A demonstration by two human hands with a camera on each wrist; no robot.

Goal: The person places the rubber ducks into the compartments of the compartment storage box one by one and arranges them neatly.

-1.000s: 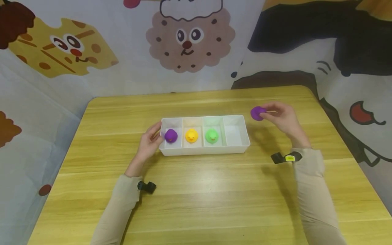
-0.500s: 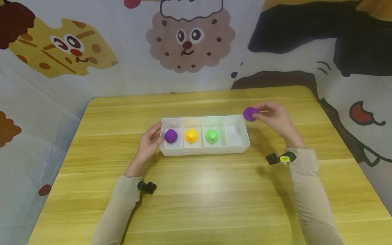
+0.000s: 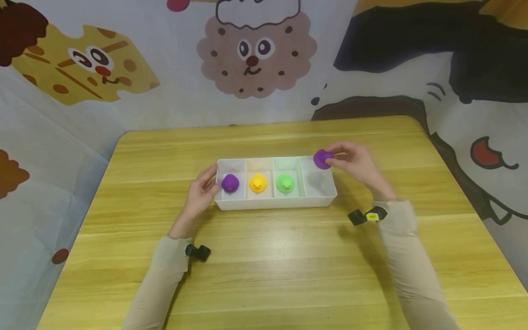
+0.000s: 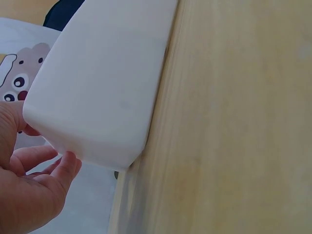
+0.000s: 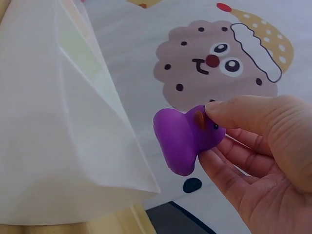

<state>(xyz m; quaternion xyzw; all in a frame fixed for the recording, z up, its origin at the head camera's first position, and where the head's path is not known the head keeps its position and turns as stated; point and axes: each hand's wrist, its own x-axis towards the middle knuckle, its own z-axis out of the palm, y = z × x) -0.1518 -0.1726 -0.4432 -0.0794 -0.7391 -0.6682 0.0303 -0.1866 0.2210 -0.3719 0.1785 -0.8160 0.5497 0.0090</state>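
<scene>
My right hand (image 3: 358,166) pinches a purple rubber duck (image 5: 178,141) by its head, between thumb and fingers. In the head view the duck overlaps the back rim of the rightmost compartment of a white divided box (image 3: 276,203). That compartment holds nothing. My left hand (image 3: 200,192) grips the box's left end, thumb at the rim and fingertips against the end wall. Inside the box, from the left, sit another purple duck (image 3: 230,183), a yellow duck (image 3: 258,182) and a green duck (image 3: 285,183), one per compartment.
The box stands on a wood-grain table (image 3: 264,275), near its middle. Behind the table hangs a white cloth (image 3: 173,91) printed with cartoon food and animals. Dark wrist cameras (image 3: 199,252) sit on both sleeves.
My right hand has moved left with the purple duck, from beside the box to over the rightmost compartment's back rim. The left hand and the box have stayed put.
</scene>
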